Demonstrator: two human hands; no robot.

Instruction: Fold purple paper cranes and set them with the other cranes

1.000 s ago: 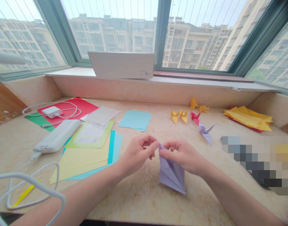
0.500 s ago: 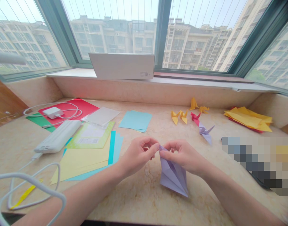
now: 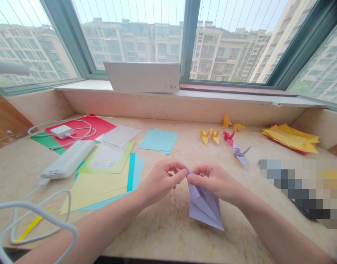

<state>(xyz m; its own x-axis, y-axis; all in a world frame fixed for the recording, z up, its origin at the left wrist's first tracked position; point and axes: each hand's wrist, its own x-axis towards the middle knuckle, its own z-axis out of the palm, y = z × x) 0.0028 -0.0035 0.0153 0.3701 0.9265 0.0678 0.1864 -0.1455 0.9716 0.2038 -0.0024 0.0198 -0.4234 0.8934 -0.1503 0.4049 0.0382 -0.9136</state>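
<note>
Between my hands hangs a partly folded sheet of purple origami paper (image 3: 205,207), its wide creased end pointing down toward the front edge. My left hand (image 3: 168,179) pinches its narrow top tip between thumb and forefinger. Just to the right, my right hand (image 3: 209,179) grips the upper part, thumb on the near face and fingers behind. Parts of the top tip are hidden by the fingertips. Beyond my right hand lie a purple paper crane (image 3: 240,156), a red folded bird (image 3: 229,137) and several orange folded figures (image 3: 204,136).
Light blue square sheets (image 3: 160,141) lie beyond my left hand. On the left are pale yellow paper (image 3: 99,185), a white power bank (image 3: 69,159), a charger (image 3: 62,131) and looped cables. Yellow sheets (image 3: 290,138) are piled at right, near a blurred-out patch. A grey box-like panel (image 3: 143,77) stands on the sill.
The lower end of the purple paper has swung slightly to the right. My left fingertips have shifted a little right at the tip; both hands keep their grip.
</note>
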